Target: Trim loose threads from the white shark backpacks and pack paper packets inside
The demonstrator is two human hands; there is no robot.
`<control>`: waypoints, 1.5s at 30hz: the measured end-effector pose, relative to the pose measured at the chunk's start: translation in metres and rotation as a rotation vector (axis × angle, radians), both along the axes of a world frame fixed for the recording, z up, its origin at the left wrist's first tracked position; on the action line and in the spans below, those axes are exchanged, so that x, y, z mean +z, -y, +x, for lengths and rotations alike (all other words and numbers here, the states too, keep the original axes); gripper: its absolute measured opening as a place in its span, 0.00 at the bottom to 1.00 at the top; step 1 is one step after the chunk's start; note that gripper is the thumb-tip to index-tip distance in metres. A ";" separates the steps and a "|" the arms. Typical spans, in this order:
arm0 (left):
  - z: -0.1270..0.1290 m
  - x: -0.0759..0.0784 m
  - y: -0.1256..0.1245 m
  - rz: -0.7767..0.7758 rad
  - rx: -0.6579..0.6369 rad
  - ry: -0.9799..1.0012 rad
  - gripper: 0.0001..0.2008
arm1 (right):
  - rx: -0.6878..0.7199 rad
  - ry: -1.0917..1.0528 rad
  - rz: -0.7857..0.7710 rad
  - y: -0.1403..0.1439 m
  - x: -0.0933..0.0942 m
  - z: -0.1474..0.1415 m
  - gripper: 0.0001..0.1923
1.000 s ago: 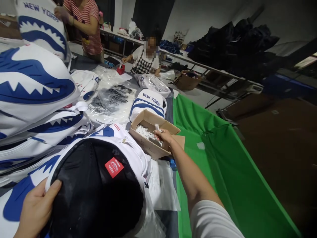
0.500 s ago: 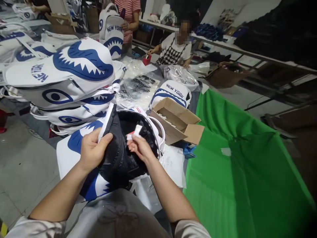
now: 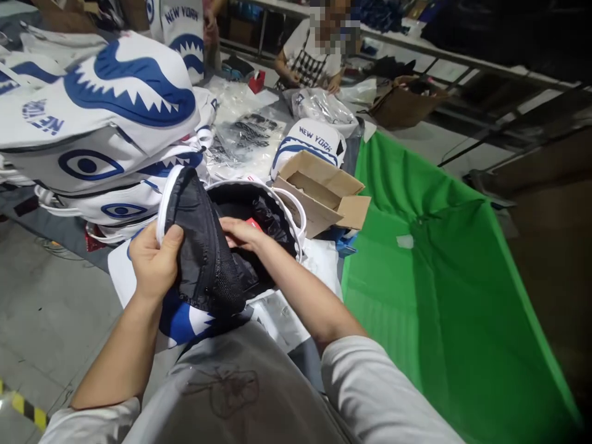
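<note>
An unzipped white-and-blue backpack [image 3: 296, 243] lies in front of me, its black lining showing. My left hand [image 3: 155, 256] is closed on the white-zippered edge of its front flap [image 3: 198, 246], pinching it between thumb and fingers and holding it raised. My right hand [image 3: 241, 234] reaches inside the bag; its fingers point left behind the flap and the fingertips are hidden, so what they hold does not show. A red tag [image 3: 253, 224] is just beyond that hand. Black mesh [image 3: 226, 277] covers the flap's lower inner side.
Stacked white backpacks [image 3: 124, 98] with shark mouths rise at left. An open cardboard box [image 3: 319, 185] stands beyond the bag, near another backpack [image 3: 308, 145]. A green cloth-lined bin [image 3: 383, 296] is at right. A co-worker [image 3: 308, 58] sits across the table.
My right hand has moved left and deeper behind the flap; the small white packet it held is out of sight. My left hand has drawn the flap further left. The view has shifted.
</note>
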State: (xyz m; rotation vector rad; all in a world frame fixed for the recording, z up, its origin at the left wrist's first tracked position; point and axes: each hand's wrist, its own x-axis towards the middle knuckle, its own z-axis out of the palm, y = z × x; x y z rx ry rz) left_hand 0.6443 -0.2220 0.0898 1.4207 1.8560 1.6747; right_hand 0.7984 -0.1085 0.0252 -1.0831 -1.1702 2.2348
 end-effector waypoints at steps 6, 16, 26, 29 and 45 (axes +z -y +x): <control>-0.015 -0.023 0.012 -0.206 0.000 0.330 0.18 | -0.548 0.062 0.485 0.017 0.028 0.165 0.24; 0.002 -0.005 0.000 -0.195 0.004 0.314 0.41 | -1.010 0.963 0.025 0.134 -0.153 0.317 0.12; 0.025 0.005 -0.007 -0.157 0.046 0.224 0.35 | -0.887 1.386 0.068 0.111 -0.183 0.335 0.23; 0.027 0.003 -0.008 -0.169 0.034 0.225 0.37 | -0.839 1.413 -0.002 0.098 -0.189 0.339 0.27; 0.011 -0.016 -0.025 -0.191 0.091 0.226 0.37 | -0.993 1.295 0.100 0.129 -0.182 0.292 0.22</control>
